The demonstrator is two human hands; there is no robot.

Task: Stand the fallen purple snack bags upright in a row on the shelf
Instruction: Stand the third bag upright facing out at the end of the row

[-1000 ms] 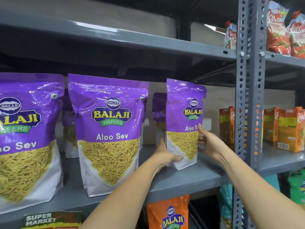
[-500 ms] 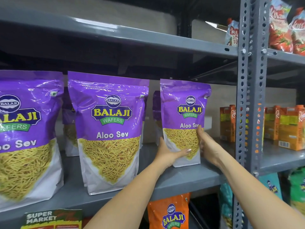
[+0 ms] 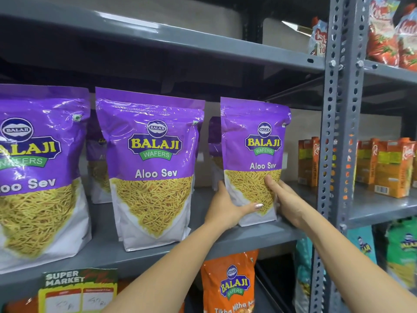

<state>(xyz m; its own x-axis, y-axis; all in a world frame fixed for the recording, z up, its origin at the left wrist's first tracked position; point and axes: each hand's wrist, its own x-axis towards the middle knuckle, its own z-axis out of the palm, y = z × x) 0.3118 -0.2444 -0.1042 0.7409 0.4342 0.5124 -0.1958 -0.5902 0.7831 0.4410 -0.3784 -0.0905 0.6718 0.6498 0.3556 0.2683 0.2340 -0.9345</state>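
Head view, grey metal shelf (image 3: 225, 239) at chest height. Three purple snack bags stand upright along the front edge: left bag (image 3: 38, 172), middle bag (image 3: 153, 168), right bag (image 3: 253, 159). All face forward, labels readable ("Aloo Sev"). More purple bags (image 3: 99, 154) stand behind them, partly hidden.

Right bag: base on the shelf, standing near the grey upright post (image 3: 340, 132), apart from the middle bag. Both hands are on it.
- Left hand (image 3: 228, 211): grip closed around the bag's lower left edge, thumb across the front near the bottom, fingers behind the bag and out of sight.
- Right hand (image 3: 284, 197): palm and fingers laid flat against the lower right front and side; grip pressing on the bag rather than wrapped around it.

Orange cartons (image 3: 383, 166) stand on the neighbouring shelf to the right of the post. An orange snack bag (image 3: 230, 283) sits on the shelf below. A price tag (image 3: 77, 290) hangs at the lower left shelf edge.
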